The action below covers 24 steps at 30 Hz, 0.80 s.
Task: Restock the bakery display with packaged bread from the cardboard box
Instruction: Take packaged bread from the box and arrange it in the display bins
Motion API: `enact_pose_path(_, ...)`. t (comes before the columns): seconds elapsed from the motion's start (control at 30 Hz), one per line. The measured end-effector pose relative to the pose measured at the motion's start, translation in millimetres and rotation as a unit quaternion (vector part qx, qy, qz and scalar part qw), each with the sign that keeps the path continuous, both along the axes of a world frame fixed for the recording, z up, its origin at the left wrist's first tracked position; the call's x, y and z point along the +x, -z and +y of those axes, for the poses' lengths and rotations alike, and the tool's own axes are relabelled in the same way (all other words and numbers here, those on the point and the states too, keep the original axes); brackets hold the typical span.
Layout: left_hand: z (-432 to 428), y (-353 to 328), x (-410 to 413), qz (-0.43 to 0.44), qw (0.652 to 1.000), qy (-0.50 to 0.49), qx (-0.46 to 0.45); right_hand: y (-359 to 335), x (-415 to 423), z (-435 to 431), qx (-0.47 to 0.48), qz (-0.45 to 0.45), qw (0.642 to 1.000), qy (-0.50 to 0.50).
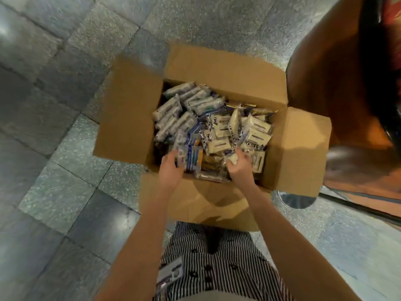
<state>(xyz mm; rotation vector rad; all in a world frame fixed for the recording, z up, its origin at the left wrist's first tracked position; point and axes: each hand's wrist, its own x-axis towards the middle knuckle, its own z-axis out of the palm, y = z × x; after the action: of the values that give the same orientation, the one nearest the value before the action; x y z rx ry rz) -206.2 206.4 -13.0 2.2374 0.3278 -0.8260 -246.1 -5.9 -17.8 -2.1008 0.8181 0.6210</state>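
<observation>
Cardboard box (pixel 128 118): stands on the tiled floor (pixel 54 127) at the person's feet, all four flaps folded out, filled almost to the rim.
Packaged bread (pixel 219 127): still in the box; grey-white rolls are heaped at the far left, flat pale slices in clear wrap at the right, and blue-striped packets (pixel 193 157) at the near edge.
Handling: probably light and soft. The film looks slick and crinkly, and the bread inside will likely crush under a hard squeeze.
Where to take hold: across a packet's flat faces or by its sealed end, with a loose grip. Several thin ones could be gathered in a stack.
Left hand (pixel 170 170): reaches over the near rim, fingers curled around the side of the blue-striped packets, thumb towards the body.
Right hand (pixel 239 168): fingers drawn together, pinching the crumpled wrap of a pale packet (pixel 233 159) near the box's middle. Blur hides the exact fingertip contact.
Display: its shelves are not in view; a dark wooden stand (pixel 325 83) rises just beside the box.
</observation>
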Motion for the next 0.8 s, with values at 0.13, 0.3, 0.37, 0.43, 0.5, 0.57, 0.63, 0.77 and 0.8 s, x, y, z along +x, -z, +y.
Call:
enact_pose_path(0.13,0,27,36,0.033,0.999,-0.018,-0.005,23,43,-6,-0.047,0.01,0.999,-0.008)
enact_pose_path(0.3,-2,66,63,0.047,0.998,-0.027,-0.01,63,87,-22,-0.086,-0.001,0.996,-0.037)
enact_pose_path(0.37,-1,82,69,0.049,0.998,-0.04,-0.022,79,102,-29,-0.102,-0.004,0.993,-0.062)
enact_pose_path(0.43,-3,95,74,0.05,0.997,-0.05,-0.017,92,112,-33,-0.124,0.004,0.986,-0.111)
enact_pose_path(0.5,-6,105,76,0.038,0.997,-0.062,-0.011,102,116,-32,-0.141,0.028,0.977,-0.154)
enact_pose_path(0.57,-8,111,77,0.012,0.997,-0.072,-0.01,108,117,-30,-0.136,0.042,0.978,-0.15)
enact_pose_path(0.63,-10,113,77,-0.002,0.997,-0.083,-0.011,114,117,-30,-0.129,0.044,0.982,-0.128)
enact_pose_path(0.77,-14,118,75,-0.002,0.995,-0.095,-0.017,123,118,-33,-0.148,0.03,0.982,-0.11)
enact_pose_path(0.8,-15,118,75,0.0,0.995,-0.098,-0.014,122,118,-34,-0.153,0.019,0.983,-0.102)
